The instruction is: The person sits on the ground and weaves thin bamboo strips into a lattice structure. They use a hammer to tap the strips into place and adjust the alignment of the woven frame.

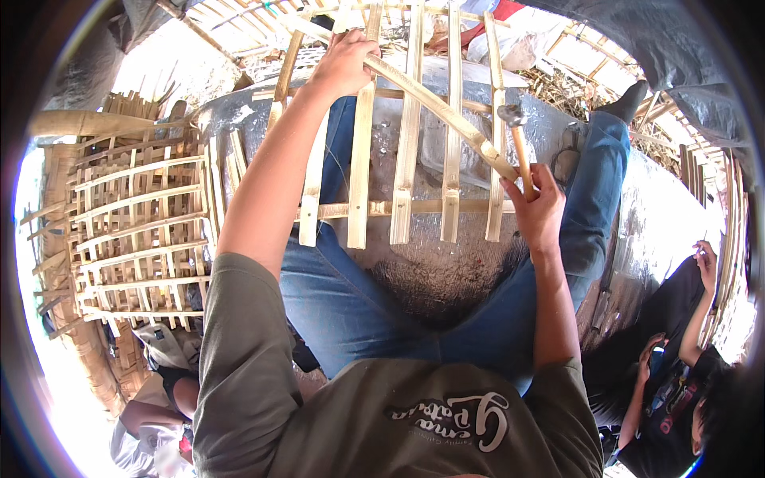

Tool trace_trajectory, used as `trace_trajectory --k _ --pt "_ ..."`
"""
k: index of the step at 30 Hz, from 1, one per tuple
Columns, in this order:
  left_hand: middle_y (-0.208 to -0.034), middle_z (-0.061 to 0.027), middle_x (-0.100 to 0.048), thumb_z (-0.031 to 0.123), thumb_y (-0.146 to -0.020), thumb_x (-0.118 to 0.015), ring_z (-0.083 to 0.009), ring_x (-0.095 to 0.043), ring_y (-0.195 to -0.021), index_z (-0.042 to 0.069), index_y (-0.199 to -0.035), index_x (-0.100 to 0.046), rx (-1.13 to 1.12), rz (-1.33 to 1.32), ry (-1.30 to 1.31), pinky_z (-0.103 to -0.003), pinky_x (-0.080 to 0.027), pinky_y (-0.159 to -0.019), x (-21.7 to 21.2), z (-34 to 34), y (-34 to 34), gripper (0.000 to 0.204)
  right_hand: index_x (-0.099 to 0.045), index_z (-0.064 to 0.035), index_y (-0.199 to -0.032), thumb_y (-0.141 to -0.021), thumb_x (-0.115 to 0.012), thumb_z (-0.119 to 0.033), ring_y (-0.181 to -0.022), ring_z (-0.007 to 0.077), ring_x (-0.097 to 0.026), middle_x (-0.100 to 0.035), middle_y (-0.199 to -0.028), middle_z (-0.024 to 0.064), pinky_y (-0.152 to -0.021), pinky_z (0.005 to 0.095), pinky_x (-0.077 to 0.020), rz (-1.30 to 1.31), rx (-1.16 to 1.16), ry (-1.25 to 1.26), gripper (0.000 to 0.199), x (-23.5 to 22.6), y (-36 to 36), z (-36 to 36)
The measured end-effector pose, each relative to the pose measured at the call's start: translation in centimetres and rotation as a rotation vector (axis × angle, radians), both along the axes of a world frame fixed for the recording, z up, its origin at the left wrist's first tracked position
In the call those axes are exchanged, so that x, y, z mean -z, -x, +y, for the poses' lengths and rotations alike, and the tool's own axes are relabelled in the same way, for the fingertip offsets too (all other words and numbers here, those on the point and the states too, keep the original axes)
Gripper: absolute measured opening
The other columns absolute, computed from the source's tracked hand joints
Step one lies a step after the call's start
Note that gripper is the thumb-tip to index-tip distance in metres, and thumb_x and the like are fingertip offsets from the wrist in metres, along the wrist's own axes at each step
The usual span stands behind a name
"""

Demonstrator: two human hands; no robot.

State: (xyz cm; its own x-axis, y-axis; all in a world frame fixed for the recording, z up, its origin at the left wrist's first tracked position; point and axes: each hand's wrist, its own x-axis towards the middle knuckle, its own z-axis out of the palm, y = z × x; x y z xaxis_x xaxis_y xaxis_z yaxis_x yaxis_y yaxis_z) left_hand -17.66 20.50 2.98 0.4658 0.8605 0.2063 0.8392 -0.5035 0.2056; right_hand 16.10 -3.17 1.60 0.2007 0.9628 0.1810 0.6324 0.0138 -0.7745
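A rack of pale bamboo slats (pixel 406 159) lies in front of me between my legs, its long slats joined by crosswise strips. Slanting over it is a loose bamboo strip (pixel 434 103). My left hand (pixel 347 64) is closed around the strip's upper left end, at the far part of the rack. By the strip's lower right end, my right hand (pixel 542 203) grips the wooden handle of a hammer (pixel 522 151), whose metal head points away from me. The right fingers also meet the strip's end; whether they pinch it is hard to tell.
Finished-looking bamboo racks (pixel 139 227) are stacked at the left. A tool resembling a machete (pixel 603 307) lies right of my leg. Another person (pixel 669 390) sits at the lower right; someone else (pixel 159 414) shows at the lower left. Bamboo scraps (pixel 562 92) litter the far side.
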Motion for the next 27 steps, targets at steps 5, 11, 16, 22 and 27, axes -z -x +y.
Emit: trace_trajectory --k 5,11,16,22,27 --pt "-0.125 -0.0088 -0.059 0.002 -0.079 -0.067 -0.0322 -0.05 -0.128 0.012 -0.115 -0.065 0.022 0.05 0.029 -0.046 -0.033 -0.118 0.4 0.7 -0.4 0.037 -0.064 -0.0026 -0.096 -0.083 -0.083 -0.017 -0.056 0.0231 -0.064 -0.066 -0.072 0.0139 -0.057 0.0341 -0.0503 -0.004 -0.001 0.024 0.027 0.0 0.6 -0.4" --pt "-0.147 -0.0122 -0.049 0.013 -0.083 -0.07 -0.0327 -0.042 -0.14 0.015 -0.133 -0.058 -0.08 -0.124 0.007 -0.046 -0.036 -0.118 -0.8 0.5 0.2 0.052 -0.065 -0.0023 -0.097 -0.082 -0.084 -0.017 -0.057 0.0252 -0.065 -0.067 -0.074 0.014 -0.058 0.0346 -0.0508 -0.023 0.003 0.037 0.028 0.0 0.7 -0.3" --pt "-0.149 -0.0239 -0.042 0.05 -0.096 -0.057 -0.0405 -0.036 -0.143 0.002 -0.147 -0.043 -0.908 0.034 -0.032 -0.061 -0.033 -0.114 -1.5 1.6 4.2 0.071 -0.066 -0.0025 -0.098 -0.083 -0.084 -0.018 -0.062 0.0293 -0.069 -0.07 -0.079 0.0152 -0.059 0.0363 -0.0524 -0.027 -0.001 0.044 0.028 0.2 1.1 -0.5" --pt "-0.149 -0.0251 -0.043 0.056 -0.098 -0.05 -0.0414 -0.04 -0.14 -0.002 -0.148 -0.04 -0.944 -0.016 0.087 -0.064 -0.033 -0.112 -1.6 1.0 5.3 0.077 -0.067 -0.0033 -0.101 -0.084 -0.082 -0.018 -0.064 0.0329 -0.069 -0.071 -0.081 0.0154 -0.06 0.0384 -0.0528 -0.08 -0.005 0.104 0.027 0.7 1.2 -1.2" --pt "-0.143 -0.0245 -0.053 0.065 -0.094 -0.049 -0.0399 -0.047 -0.136 -0.003 -0.144 -0.045 -0.908 -0.067 0.056 -0.062 -0.036 -0.11 -2.1 3.4 3.8 0.084 -0.068 -0.0043 -0.102 -0.083 -0.082 -0.016 -0.073 0.0333 -0.071 -0.073 -0.091 0.0143 -0.064 0.0389 -0.0548 -0.081 -0.027 0.049 0.026 1.3 1.2 -1.5"
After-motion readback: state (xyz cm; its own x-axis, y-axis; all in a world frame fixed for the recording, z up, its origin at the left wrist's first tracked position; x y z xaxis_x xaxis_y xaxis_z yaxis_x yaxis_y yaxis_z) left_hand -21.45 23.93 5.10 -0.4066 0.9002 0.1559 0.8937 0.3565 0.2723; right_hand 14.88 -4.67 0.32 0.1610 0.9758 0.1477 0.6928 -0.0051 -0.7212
